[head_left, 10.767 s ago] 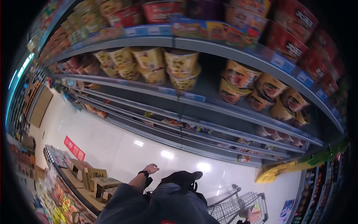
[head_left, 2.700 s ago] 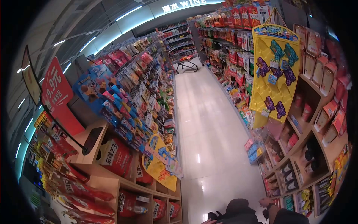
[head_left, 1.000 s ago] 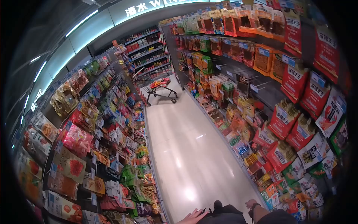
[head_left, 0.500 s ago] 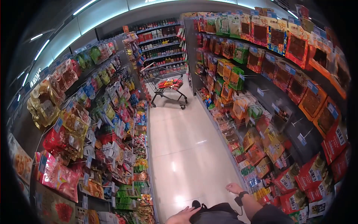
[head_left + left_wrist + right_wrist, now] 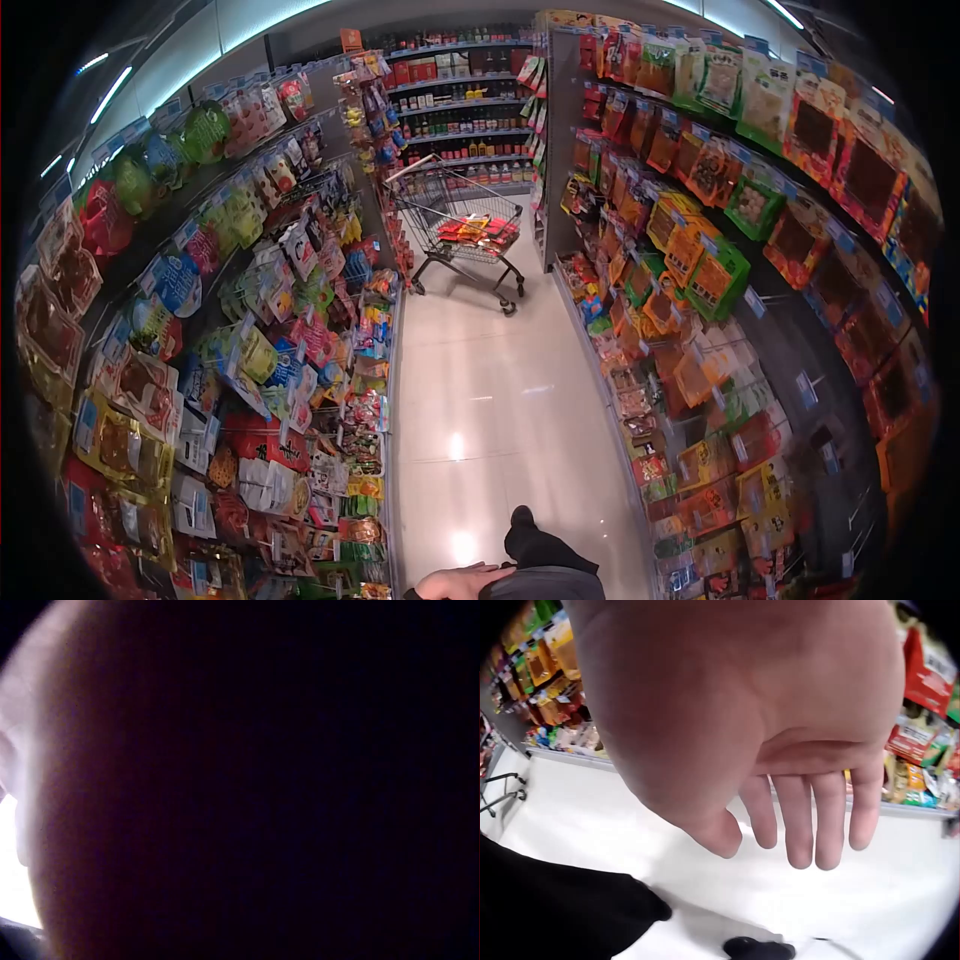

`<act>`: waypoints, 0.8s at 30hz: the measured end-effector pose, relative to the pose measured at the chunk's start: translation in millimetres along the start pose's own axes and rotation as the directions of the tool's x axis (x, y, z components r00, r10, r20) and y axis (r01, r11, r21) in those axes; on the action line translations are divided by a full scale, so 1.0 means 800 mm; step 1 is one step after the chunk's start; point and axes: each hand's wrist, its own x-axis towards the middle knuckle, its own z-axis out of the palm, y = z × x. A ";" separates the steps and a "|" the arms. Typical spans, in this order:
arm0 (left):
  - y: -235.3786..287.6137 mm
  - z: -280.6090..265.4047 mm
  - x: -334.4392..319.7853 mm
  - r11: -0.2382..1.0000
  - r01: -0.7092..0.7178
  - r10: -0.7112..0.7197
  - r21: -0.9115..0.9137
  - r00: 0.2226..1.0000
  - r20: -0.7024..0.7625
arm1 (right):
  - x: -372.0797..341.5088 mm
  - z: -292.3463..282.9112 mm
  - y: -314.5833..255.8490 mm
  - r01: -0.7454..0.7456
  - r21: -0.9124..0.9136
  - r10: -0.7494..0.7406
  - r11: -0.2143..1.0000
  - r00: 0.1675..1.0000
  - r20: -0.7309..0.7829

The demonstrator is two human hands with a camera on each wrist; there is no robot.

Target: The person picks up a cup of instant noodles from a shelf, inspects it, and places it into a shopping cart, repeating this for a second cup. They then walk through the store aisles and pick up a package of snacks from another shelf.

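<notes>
My left hand (image 5: 462,582) is at the bottom of the head view, in front of the body, with its fingers extended and nothing visible in them. The left wrist view is almost wholly dark, with blurred skin (image 5: 30,682) along its left edge. My right hand (image 5: 780,742) hangs loosely in the right wrist view, its fingers pointing down over the pale floor and holding nothing. It is out of the head view. Ahead in the aisle stands a wire shopping cart (image 5: 411,207) with several red packets (image 5: 478,232) in it.
Racks of hanging snack packets line the left side (image 5: 270,370) and the right side (image 5: 700,370) of the aisle. Pale tiled floor (image 5: 490,400) runs between them to the cart. Behind it are shelves of bottles (image 5: 470,123). A dark shoe (image 5: 521,516) steps forward.
The view has gone from the noodle shelf into the snack aisle, and the cart ahead has grown nearer. My right hand has dropped out of the head view; my left stays low in front.
</notes>
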 end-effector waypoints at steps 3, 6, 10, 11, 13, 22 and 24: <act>0.027 -0.111 0.041 0.905 0.057 -0.045 0.422 0.998 -0.038 | 0.128 -0.032 -0.035 0.066 -0.104 -0.056 0.992 0.994 0.096; -0.070 -0.162 0.080 0.952 -0.019 0.036 0.306 0.998 -0.052 | 0.169 -0.128 -0.399 0.078 -0.092 -0.092 0.993 0.982 -0.165; -0.053 -0.284 0.118 0.997 -0.077 0.078 0.021 0.996 -0.047 | 0.188 -0.194 -0.814 0.602 -0.071 -0.592 0.796 0.748 -0.300; -0.063 -0.316 0.128 0.997 -0.045 0.051 0.064 0.995 -0.090 | 0.188 -0.200 -0.895 0.710 -0.006 -0.688 0.704 0.680 -0.254; -0.093 -0.373 0.148 0.990 -0.055 0.075 0.131 0.985 -0.155 | 0.145 -0.197 -1.030 0.788 -0.002 -0.770 0.615 0.601 -0.213; -0.176 -0.727 0.231 0.976 0.063 -0.086 0.207 0.991 0.103 | 0.326 -0.212 -0.984 0.344 -0.090 -0.356 0.935 0.910 -0.212; -0.191 -0.782 0.256 0.965 0.034 -0.096 0.259 0.969 0.228 | 0.341 -0.222 -0.891 0.012 -0.014 -0.015 1.000 0.965 -0.261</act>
